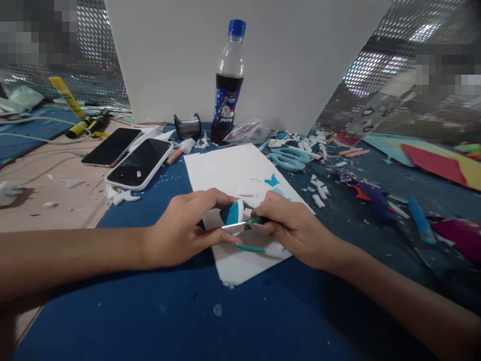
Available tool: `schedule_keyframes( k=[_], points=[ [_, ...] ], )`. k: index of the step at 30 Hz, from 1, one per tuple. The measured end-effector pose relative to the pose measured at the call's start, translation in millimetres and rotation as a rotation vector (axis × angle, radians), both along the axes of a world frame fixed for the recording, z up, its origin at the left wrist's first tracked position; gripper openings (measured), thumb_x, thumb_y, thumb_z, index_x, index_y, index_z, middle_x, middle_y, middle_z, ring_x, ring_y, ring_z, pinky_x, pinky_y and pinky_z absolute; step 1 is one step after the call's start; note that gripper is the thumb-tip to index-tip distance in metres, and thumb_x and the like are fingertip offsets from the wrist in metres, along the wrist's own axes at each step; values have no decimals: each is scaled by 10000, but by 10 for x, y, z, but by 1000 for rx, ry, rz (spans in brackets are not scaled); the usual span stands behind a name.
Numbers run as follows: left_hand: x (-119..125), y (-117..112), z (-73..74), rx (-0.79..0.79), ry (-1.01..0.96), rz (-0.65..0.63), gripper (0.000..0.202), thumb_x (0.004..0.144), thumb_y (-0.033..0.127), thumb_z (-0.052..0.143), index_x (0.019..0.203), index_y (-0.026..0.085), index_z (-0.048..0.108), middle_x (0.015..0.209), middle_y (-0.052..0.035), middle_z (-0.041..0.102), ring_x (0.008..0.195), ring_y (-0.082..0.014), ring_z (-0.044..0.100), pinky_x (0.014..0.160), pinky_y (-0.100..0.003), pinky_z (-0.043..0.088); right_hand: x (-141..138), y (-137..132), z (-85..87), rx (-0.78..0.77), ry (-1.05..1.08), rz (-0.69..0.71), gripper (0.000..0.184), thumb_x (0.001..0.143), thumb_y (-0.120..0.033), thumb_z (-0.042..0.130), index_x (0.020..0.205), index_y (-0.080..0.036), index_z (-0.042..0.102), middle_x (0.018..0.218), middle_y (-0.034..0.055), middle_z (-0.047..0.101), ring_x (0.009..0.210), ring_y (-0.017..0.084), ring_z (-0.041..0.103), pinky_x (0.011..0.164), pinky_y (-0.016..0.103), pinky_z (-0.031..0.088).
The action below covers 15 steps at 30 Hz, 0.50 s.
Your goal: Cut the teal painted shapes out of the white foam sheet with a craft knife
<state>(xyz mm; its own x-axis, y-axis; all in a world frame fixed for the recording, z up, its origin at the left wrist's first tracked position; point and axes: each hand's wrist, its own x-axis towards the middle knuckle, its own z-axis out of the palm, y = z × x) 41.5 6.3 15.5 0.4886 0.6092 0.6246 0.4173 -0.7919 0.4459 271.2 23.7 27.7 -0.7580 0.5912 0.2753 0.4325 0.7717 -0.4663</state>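
Note:
My left hand [191, 225] is closed, holding a small blue-and-white piece [235, 214], apparently foam, between thumb and fingers. In my right hand [287, 223] is a green-handled cutting blade [235, 227]; my fingers hide most of its handle, so its exact kind is unclear. The blade points left and lies against or just in front of the piece's lower edge, near my left thumb. Both hands are over a white sheet [229, 170]. A thin teal strip [250, 248] is just below the blade, and blue scraps [271, 180] lie farther up the sheet.
Two phones [141, 163] [112, 147] lie at left. Behind the sheet stand a Pepsi bottle [227, 95] and a spool [188, 126]. Light-blue scissors [289, 158] and white offcuts [319, 188] are at right. Beyond them lie a glue gun [376, 200] and coloured sheets [432, 163].

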Motion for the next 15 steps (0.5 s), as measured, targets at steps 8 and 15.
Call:
schedule_keyframes(
  k=[8,15],
  points=[
    [-24,2,-23,22,13,-5,220,879,342,602,976,157,531,869,-72,701,742,-154,685,509,-164,531,0,-22,9,23,-42,-30,369,997,-378,285,760,-184,491,627,9,395,645,158,387,526,256,278],
    [-23,1,-23,59,28,25,118,863,187,575,972,170,534,853,-47,699,752,-147,676,590,-192,530,1,-24,-8,64,-50,-39,360,997,-356,300,738,-181,480,621,4,373,643,154,377,540,262,282]
  ],
)
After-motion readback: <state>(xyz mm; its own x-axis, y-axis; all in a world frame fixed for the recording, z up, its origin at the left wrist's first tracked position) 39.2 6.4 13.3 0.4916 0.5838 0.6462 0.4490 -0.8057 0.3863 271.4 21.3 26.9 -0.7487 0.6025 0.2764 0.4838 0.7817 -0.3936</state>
